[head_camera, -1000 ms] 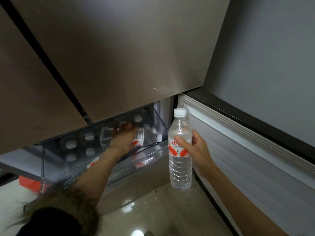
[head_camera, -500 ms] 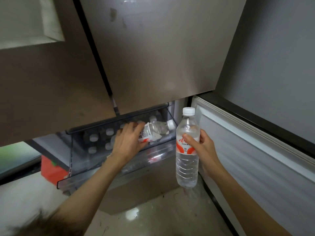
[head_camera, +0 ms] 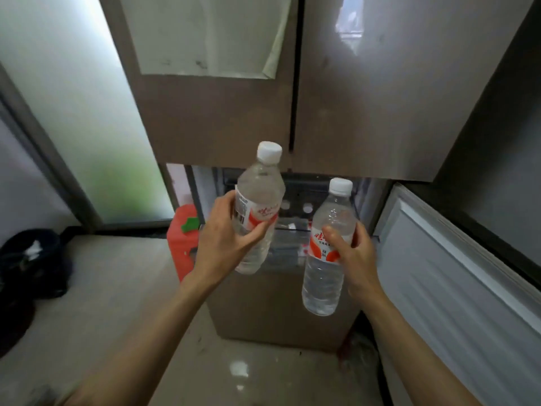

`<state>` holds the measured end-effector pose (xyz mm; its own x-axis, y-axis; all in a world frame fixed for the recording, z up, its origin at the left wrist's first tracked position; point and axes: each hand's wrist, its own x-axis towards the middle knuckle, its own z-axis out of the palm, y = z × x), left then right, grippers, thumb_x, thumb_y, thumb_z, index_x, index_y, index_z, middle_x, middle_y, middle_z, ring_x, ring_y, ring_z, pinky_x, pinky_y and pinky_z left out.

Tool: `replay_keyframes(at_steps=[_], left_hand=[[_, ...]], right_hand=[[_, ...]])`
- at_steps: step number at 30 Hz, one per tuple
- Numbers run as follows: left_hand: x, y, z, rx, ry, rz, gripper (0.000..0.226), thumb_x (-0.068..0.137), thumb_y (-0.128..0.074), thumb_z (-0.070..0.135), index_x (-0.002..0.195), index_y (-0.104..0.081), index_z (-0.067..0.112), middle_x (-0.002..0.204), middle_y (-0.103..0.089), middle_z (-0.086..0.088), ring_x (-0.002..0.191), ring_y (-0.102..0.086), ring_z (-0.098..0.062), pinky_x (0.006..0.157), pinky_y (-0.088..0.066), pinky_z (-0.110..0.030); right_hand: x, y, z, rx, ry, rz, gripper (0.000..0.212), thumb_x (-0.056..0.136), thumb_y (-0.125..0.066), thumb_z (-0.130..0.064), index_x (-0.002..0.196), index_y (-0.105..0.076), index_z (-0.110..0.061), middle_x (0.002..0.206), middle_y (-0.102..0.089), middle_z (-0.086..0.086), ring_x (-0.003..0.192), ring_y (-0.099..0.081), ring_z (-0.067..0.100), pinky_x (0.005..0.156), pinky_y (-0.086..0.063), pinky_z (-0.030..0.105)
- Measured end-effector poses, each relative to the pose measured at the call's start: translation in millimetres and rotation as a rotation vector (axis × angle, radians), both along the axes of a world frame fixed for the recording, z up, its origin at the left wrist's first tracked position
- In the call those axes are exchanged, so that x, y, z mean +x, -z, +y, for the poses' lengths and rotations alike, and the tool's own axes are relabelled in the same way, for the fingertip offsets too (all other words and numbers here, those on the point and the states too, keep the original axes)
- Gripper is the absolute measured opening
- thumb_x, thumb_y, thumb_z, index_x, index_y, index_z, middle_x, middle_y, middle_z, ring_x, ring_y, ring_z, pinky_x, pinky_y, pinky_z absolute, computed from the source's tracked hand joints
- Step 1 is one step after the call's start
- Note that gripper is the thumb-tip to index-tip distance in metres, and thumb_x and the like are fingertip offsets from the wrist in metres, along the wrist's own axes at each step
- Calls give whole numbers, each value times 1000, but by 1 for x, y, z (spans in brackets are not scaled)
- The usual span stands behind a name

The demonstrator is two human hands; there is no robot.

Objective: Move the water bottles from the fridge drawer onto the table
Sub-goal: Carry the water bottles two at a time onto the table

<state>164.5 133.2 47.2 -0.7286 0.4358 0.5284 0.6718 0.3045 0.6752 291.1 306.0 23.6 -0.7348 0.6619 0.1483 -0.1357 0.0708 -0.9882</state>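
Water bottles, two, clear, white caps, red-and-white labels. Left bottle (head_camera: 257,206): tilted, gripped round the label by left hand (head_camera: 227,238). Right bottle (head_camera: 329,250): upright, gripped at the label by right hand (head_camera: 351,256). Both held above the open fridge drawer (head_camera: 292,227); more caps visible inside.

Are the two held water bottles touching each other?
Apart. The head view shows open drawer between the left bottle and the right bottle.
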Motion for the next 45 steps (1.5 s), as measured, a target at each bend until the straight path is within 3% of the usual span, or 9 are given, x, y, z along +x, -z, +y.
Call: replay_keyframes(at_steps=[3, 7, 12, 16, 21, 27, 30, 36, 45], left_hand=[[33, 13, -59, 37, -119, -175, 62, 65, -64, 58, 116, -46, 29, 102, -55, 17, 92, -57, 0, 76, -51, -18], [70, 28, -153, 63, -400, -228, 61, 62, -66, 65, 110, -53, 29, 92, -58, 18, 84, -59, 0, 70, -53, -26], [116, 40, -277, 206, -719, -346, 41, 64, -66, 60, 95, -51, 39, 88, -61, 18, 82, -59, 3, 66, -46, -21], [150, 44, -382, 275, -929, -348, 56, 59, -63, 68, 102, -48, 36, 91, -57, 19, 84, -58, 1, 67, -45, -20], [189, 53, -531, 302, -1114, -375, 52, 64, -70, 58, 105, -48, 34, 99, -60, 13, 87, -59, 0, 71, -50, -23], [227, 56, -697, 246, -1292, -461, 53, 65, -71, 53, 107, -48, 30, 102, -62, 10, 89, -61, -4, 78, -54, -31], [238, 57, -760, 301, -1358, -489, 52, 64, -71, 55, 105, -49, 29, 98, -63, 12, 85, -61, -2, 68, -50, -21], [219, 70, -862, 374, -1445, -520, 72, 46, -67, 68, 104, -44, 31, 95, -59, 17, 85, -60, -1, 66, -47, -18], [104, 102, -1037, 359, -1572, -604, 86, 60, -79, 48, 128, -36, 18, 116, -53, 6, 100, -55, -11, 86, -47, -29]], right_hand=[[7, -1, -42, -10, -165, 20, 51, 58, -65, -50, 104, -52, -33, 104, -63, -4, 93, -64, 12, 72, -52, 24], [5, 0, -112, -31, -403, 16, 43, 63, -65, -41, 103, -52, -32, 101, -64, -3, 88, -66, 10, 65, -54, 20], [-11, -2, -227, 8, -667, 2, 31, 72, -68, -24, 100, -55, -27, 97, -66, 0, 80, -67, 6, 66, -54, 20], [-24, -1, -340, 86, -897, -39, 31, 73, -71, -28, 99, -54, -30, 100, -66, 1, 90, -65, 16, 76, -54, 32], [-41, 9, -503, 101, -1069, -53, 28, 72, -73, -28, 93, -56, -23, 88, -65, -3, 74, -65, 3, 59, -50, 15], [-43, 17, -697, 53, -1216, -56, 41, 71, -74, -32, 107, -54, -23, 98, -65, -4, 85, -65, 10, 64, -51, 21], [-46, 19, -771, 74, -1282, -70, 39, 71, -74, -30, 105, -54, -25, 100, -64, -2, 89, -65, 13, 68, -54, 24], [-85, 29, -890, 218, -1362, -73, 49, 69, -76, -30, 111, -54, -17, 102, -63, -1, 94, -63, 17, 83, -54, 38], [-214, 52, -1079, 370, -1474, -92, 62, 69, -76, -36, 121, -44, -26, 113, -55, -8, 103, -55, 13, 92, -48, 35]])
